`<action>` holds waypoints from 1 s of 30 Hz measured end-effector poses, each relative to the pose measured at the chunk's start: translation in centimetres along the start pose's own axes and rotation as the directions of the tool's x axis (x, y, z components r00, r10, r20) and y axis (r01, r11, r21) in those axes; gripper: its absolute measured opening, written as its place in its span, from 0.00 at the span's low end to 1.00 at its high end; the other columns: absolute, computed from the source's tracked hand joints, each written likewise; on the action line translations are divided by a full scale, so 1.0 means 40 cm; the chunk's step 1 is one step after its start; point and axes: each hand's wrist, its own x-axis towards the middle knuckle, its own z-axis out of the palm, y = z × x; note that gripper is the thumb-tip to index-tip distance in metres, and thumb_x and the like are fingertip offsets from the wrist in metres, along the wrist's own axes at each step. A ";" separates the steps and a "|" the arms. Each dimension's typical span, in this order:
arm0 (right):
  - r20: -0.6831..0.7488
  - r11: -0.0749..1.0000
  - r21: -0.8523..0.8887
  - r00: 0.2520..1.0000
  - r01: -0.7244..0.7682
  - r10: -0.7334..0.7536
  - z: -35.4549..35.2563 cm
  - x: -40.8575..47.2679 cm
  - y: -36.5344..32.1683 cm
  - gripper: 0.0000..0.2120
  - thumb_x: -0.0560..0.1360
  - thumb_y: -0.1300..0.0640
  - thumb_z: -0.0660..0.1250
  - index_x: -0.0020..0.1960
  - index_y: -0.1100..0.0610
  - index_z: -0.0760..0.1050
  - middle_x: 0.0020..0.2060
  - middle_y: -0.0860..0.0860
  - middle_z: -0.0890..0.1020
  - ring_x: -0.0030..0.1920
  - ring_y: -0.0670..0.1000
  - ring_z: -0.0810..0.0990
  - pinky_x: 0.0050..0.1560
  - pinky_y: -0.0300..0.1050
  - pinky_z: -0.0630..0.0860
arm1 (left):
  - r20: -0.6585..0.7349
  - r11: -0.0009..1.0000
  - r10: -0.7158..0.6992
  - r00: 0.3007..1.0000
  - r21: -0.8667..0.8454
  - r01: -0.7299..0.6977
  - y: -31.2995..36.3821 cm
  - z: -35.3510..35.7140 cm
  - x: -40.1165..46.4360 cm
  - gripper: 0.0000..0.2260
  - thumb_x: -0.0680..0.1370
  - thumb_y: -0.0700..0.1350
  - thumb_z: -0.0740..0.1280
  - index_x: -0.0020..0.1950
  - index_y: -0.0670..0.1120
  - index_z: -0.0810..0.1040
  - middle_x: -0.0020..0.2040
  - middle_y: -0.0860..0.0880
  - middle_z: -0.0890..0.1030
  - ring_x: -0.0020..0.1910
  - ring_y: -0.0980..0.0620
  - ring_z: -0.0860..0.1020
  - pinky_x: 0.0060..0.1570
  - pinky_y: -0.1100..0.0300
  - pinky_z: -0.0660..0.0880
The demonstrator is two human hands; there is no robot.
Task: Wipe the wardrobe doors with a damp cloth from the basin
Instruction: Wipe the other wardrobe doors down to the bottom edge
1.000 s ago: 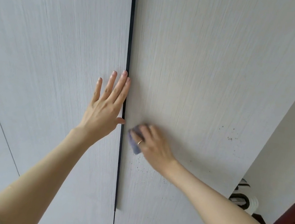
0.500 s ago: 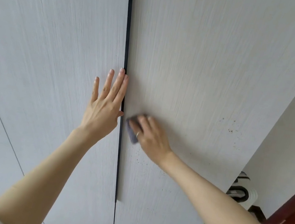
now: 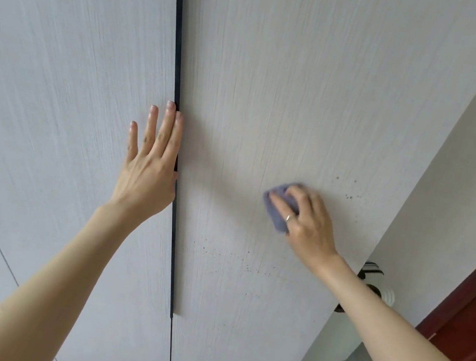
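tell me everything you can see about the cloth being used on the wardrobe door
The cloth is a small, soft-looking pad of bluish-purple fabric, bunched up and mostly hidden under the right hand, whose fingers press it flat against the right wardrobe door. Only its left and upper edges show. It sits mid-panel, left of a cluster of dark specks. Whether it is damp cannot be told.

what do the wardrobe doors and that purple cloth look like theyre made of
Wardrobe doors: probably laminate or veneered board, with a matte pale grey-white face and fine vertical wood-grain streaks; real wood can't be ruled out. Cloth: looks like soft microfibre or similar fabric, since it is purple-blue, fuzzy-edged and bunched under the right hand.
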 end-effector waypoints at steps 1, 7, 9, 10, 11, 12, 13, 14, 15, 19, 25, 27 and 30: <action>0.075 0.997 -0.012 0.994 0.080 -0.079 0.003 -0.048 -0.009 0.14 0.72 0.68 0.61 0.53 0.62 0.82 0.51 0.58 0.74 0.47 0.58 0.71 0.42 0.48 0.78 | 0.016 1.000 0.004 1.000 -0.008 -0.004 0.000 -0.002 0.000 0.46 0.71 0.35 0.71 0.76 0.40 0.39 0.74 0.48 0.35 0.74 0.47 0.34 0.71 0.42 0.40; 0.249 0.997 0.015 0.966 0.074 -0.075 -0.041 -0.089 0.038 0.24 0.57 0.72 0.77 0.52 0.61 0.82 0.45 0.59 0.81 0.43 0.58 0.79 0.39 0.47 0.77 | 0.024 0.999 0.045 0.999 0.014 -0.046 -0.015 -0.012 -0.003 0.50 0.67 0.39 0.77 0.76 0.38 0.44 0.76 0.45 0.41 0.75 0.44 0.40 0.71 0.39 0.44; 0.107 0.993 0.019 0.988 -0.113 0.111 -0.067 -0.022 0.084 0.23 0.62 0.72 0.74 0.57 0.61 0.79 0.49 0.60 0.78 0.47 0.59 0.74 0.42 0.48 0.75 | 0.010 0.999 0.041 0.999 0.014 -0.041 -0.013 -0.010 0.000 0.49 0.66 0.38 0.77 0.76 0.37 0.46 0.76 0.45 0.42 0.75 0.43 0.41 0.71 0.38 0.45; 0.043 0.973 0.043 0.973 -0.228 0.226 -0.077 0.010 0.105 0.24 0.63 0.71 0.73 0.58 0.60 0.78 0.51 0.59 0.76 0.49 0.57 0.71 0.43 0.48 0.73 | 0.003 0.999 0.036 0.999 0.016 -0.036 -0.013 -0.009 0.000 0.50 0.66 0.38 0.77 0.76 0.37 0.47 0.76 0.45 0.42 0.75 0.44 0.41 0.71 0.38 0.46; -0.001 0.942 0.070 0.944 -0.329 0.330 -0.087 0.031 0.121 0.25 0.64 0.71 0.72 0.59 0.59 0.76 0.53 0.57 0.74 0.50 0.56 0.69 0.43 0.47 0.72 | -0.001 0.999 0.030 1.000 0.013 -0.030 -0.009 -0.006 0.001 0.50 0.66 0.37 0.77 0.76 0.37 0.47 0.75 0.45 0.41 0.75 0.44 0.40 0.71 0.38 0.46; -0.027 0.919 0.088 0.922 -0.383 0.387 -0.088 0.041 0.125 0.25 0.65 0.71 0.71 0.59 0.58 0.76 0.54 0.55 0.71 0.51 0.56 0.69 0.44 0.46 0.70 | -0.001 1.000 0.024 1.000 0.012 -0.024 -0.008 -0.005 0.001 0.50 0.65 0.37 0.77 0.76 0.37 0.46 0.75 0.45 0.41 0.75 0.44 0.40 0.71 0.38 0.46; -0.034 0.914 0.081 0.916 -0.397 0.401 -0.085 0.034 0.119 0.24 0.65 0.71 0.71 0.59 0.59 0.76 0.54 0.54 0.70 0.51 0.56 0.69 0.44 0.46 0.69 | 0.000 1.000 0.021 1.000 0.013 -0.021 -0.006 -0.003 0.001 0.50 0.65 0.37 0.77 0.76 0.38 0.46 0.75 0.45 0.41 0.75 0.44 0.40 0.71 0.38 0.46; -0.024 0.922 0.064 0.923 -0.382 0.384 -0.076 0.013 0.107 0.22 0.65 0.70 0.71 0.58 0.60 0.77 0.54 0.54 0.70 0.50 0.57 0.71 0.44 0.46 0.69 | 0.001 1.000 0.019 1.000 0.013 -0.019 -0.005 -0.002 0.001 0.50 0.65 0.36 0.77 0.76 0.38 0.46 0.75 0.45 0.41 0.75 0.44 0.40 0.71 0.38 0.45; 0.008 0.935 0.052 0.936 -0.352 0.352 -0.065 -0.019 0.090 0.20 0.64 0.70 0.73 0.56 0.62 0.78 0.53 0.56 0.73 0.49 0.59 0.73 0.43 0.46 0.71 | 0.000 1.000 0.016 1.000 0.013 -0.016 -0.004 -0.001 0.001 0.50 0.66 0.36 0.77 0.76 0.38 0.46 0.75 0.45 0.41 0.75 0.44 0.40 0.71 0.38 0.45; 0.267 0.995 -0.017 0.959 -0.095 0.096 -0.050 -0.148 0.031 0.20 0.57 0.70 0.78 0.48 0.61 0.82 0.44 0.59 0.81 0.42 0.60 0.81 0.40 0.47 0.78 | 0.002 1.000 0.006 1.000 0.013 -0.006 0.002 0.001 -0.003 0.49 0.67 0.36 0.76 0.76 0.38 0.45 0.75 0.46 0.40 0.74 0.45 0.39 0.72 0.38 0.44; -0.055 0.972 -0.091 0.975 -0.218 0.214 -0.109 0.024 0.140 0.15 0.70 0.66 0.61 0.54 0.63 0.80 0.48 0.62 0.80 0.49 0.58 0.72 0.45 0.49 0.71 | -0.012 1.000 -0.001 1.000 0.002 0.001 0.002 0.002 -0.003 0.48 0.67 0.35 0.76 0.76 0.38 0.46 0.75 0.45 0.40 0.74 0.44 0.39 0.71 0.37 0.45; -0.194 0.940 -0.113 0.935 -0.321 0.296 -0.134 0.093 0.189 0.19 0.67 0.69 0.59 0.55 0.62 0.79 0.49 0.61 0.79 0.50 0.57 0.70 0.46 0.50 0.68 | -0.017 1.000 -0.002 1.000 -0.005 0.002 0.001 0.003 -0.003 0.48 0.67 0.35 0.75 0.76 0.38 0.46 0.76 0.46 0.40 0.75 0.44 0.40 0.71 0.37 0.44; -0.248 0.902 -0.077 0.884 -0.426 0.396 -0.132 0.093 0.196 0.22 0.64 0.73 0.60 0.56 0.61 0.78 0.51 0.61 0.78 0.50 0.57 0.70 0.47 0.50 0.68 | -0.017 1.000 -0.009 1.000 -0.015 0.009 0.002 0.006 -0.004 0.48 0.67 0.34 0.75 0.77 0.38 0.45 0.76 0.46 0.40 0.75 0.44 0.40 0.71 0.37 0.44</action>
